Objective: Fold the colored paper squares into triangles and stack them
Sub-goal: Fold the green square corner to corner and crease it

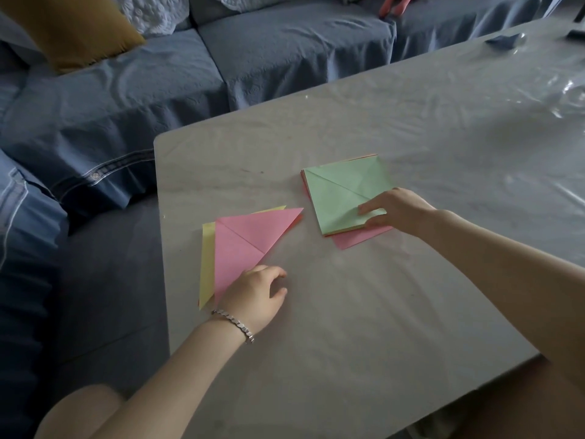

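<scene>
- pale green paper square (345, 191) tops the stack of coloured squares (361, 240), right of centre on the grey tabletop (348, 312); its diagonal crease runs toward my right hand (402, 212).
- right hand pinches the square's near corner.
- left hand (253, 296), loosely curled and holding nothing, sits at the near tip of the pink folded paper triangle (247, 239), left of the stack.
- judgement: the right hand is nearer, so it draws the sheet toward me.

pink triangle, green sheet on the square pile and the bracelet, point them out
pink triangle (237, 255): head view, middle of its top face
green sheet (342, 201): head view, centre of the sheet, just below its diagonal crease
bracelet (235, 324): head view, middle of the band on the left wrist
</scene>
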The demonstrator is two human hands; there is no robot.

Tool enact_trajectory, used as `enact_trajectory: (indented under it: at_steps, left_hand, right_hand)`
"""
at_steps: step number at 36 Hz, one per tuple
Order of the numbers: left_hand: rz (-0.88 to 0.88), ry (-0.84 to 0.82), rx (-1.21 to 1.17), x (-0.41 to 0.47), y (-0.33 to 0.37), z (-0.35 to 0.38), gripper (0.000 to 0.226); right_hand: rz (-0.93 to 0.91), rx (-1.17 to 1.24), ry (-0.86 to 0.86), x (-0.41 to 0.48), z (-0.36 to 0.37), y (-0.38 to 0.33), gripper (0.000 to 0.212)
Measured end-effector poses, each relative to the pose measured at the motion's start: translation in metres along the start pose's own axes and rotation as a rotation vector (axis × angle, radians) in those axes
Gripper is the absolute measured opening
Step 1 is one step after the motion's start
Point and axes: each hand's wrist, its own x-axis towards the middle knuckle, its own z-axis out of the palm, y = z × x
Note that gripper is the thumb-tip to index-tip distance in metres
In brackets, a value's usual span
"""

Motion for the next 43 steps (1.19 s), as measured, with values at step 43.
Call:
enact_trajectory:
  at_steps: [43]
  left_hand:
    - [-0.23,0.319,-0.728,-0.004,0.021,-0.011,0.023]
  right_hand:
    - [-0.503,0.135,0.361,-0.142,0.072,-0.044,0.036]
